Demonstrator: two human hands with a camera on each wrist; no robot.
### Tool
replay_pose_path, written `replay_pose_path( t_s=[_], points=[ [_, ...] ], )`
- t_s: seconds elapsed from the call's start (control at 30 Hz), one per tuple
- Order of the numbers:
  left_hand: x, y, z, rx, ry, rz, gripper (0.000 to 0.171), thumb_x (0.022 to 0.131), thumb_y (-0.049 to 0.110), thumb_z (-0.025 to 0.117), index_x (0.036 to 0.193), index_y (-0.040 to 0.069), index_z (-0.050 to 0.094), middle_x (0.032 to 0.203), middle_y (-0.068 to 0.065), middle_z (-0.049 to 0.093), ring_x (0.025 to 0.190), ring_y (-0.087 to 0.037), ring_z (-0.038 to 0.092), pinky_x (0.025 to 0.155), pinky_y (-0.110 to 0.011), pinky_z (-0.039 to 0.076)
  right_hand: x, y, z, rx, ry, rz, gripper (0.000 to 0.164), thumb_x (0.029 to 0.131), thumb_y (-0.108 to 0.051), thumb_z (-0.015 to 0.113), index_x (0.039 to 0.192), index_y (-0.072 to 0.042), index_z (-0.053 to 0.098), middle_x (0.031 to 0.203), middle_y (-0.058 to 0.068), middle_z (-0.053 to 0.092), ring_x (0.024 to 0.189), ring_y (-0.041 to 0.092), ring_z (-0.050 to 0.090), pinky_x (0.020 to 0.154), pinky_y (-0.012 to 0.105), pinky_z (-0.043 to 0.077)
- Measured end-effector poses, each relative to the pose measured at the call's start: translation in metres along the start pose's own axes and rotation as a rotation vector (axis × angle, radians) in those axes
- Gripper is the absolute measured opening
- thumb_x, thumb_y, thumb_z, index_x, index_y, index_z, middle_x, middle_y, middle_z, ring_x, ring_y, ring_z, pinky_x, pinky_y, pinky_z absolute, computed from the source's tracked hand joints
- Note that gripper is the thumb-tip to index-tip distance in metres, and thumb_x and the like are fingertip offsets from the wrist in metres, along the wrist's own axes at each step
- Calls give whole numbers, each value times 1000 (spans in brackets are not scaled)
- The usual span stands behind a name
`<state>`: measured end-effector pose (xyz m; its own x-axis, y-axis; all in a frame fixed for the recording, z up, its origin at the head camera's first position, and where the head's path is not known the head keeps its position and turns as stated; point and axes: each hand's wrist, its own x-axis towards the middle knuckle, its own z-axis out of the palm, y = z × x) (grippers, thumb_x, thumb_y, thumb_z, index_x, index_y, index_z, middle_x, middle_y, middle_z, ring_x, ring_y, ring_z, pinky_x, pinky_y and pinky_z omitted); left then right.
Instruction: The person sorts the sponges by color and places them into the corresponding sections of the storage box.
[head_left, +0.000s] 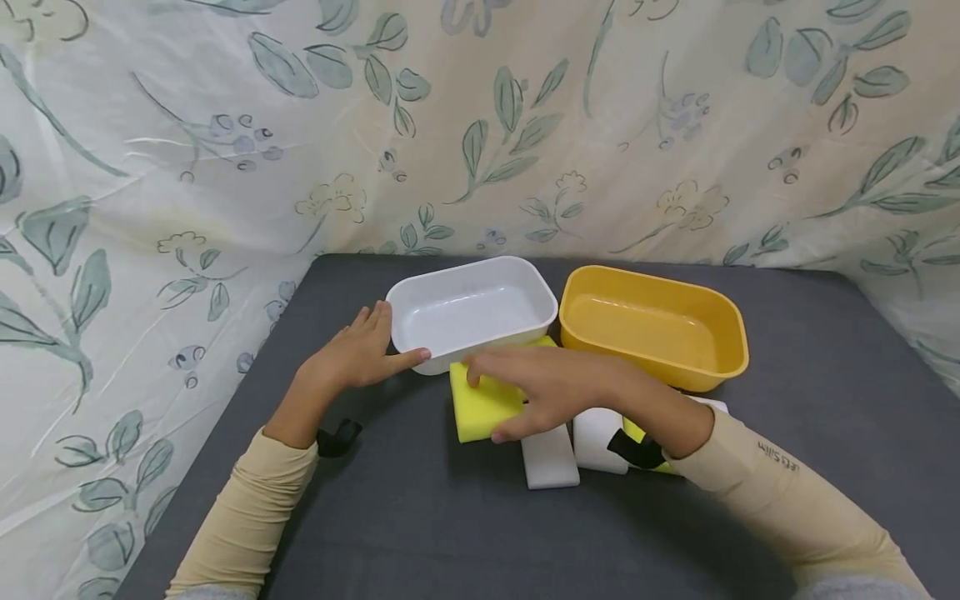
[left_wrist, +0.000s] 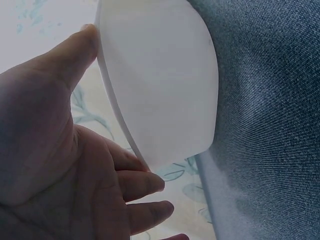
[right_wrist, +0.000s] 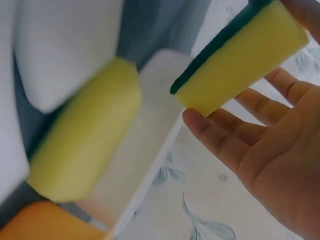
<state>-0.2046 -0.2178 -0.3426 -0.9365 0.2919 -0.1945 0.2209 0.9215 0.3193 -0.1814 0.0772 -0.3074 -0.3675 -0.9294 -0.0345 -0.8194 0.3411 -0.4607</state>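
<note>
My right hand holds a yellow sponge between thumb and fingers, close in front of the white basin. In the right wrist view this sponge shows a dark green scouring side, with fingertips at its lower corner and the thumb at its far end. My left hand touches the left end of the white basin, its fingers and thumb spread along the rim. In the left wrist view the basin wall meets the thumb and index fingertips. A second yellow sponge appears blurred beside the white basin.
A yellow basin stands right of the white one. Below the right forearm lie white foam blocks and another yellow sponge, partly covered by the arm and its black strap. A floral curtain hangs behind the dark grey table.
</note>
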Motion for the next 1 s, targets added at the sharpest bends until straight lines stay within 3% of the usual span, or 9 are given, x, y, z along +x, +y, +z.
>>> replay_pose_path(
  t_s=[0.27,0.43,0.67,1.0],
  points=[
    [-1,0,-2,-12,-20,-7,114,92,70,52,155,-12,3,162,-30,6,147,-50,5,113,-63,15,17,19,-29,98,57,-17,48,88,-30,75,126,-14,52,142,3,50,119,18,47,100,40,41],
    [0,0,-1,-20,-16,-2,115,92,69,53,155,-12,3,162,-30,7,147,-51,6,113,-64,16,30,32,-34,92,53,37,50,89,-32,73,129,-11,53,140,5,52,119,20,47,104,40,38],
    [-1,-2,1,-25,-6,7,114,93,68,53,154,-13,3,162,-31,7,147,-51,7,113,-63,17,47,45,-36,96,43,87,47,90,-32,71,128,-10,54,124,4,56,110,22,50,96,47,42],
    [-1,-1,2,-43,-17,-4,116,92,69,53,155,-11,-1,163,-28,3,147,-51,5,113,-63,18,61,58,-27,135,3,173,41,99,-41,55,130,-14,57,114,4,59,104,22,53,88,41,44]
  ],
)
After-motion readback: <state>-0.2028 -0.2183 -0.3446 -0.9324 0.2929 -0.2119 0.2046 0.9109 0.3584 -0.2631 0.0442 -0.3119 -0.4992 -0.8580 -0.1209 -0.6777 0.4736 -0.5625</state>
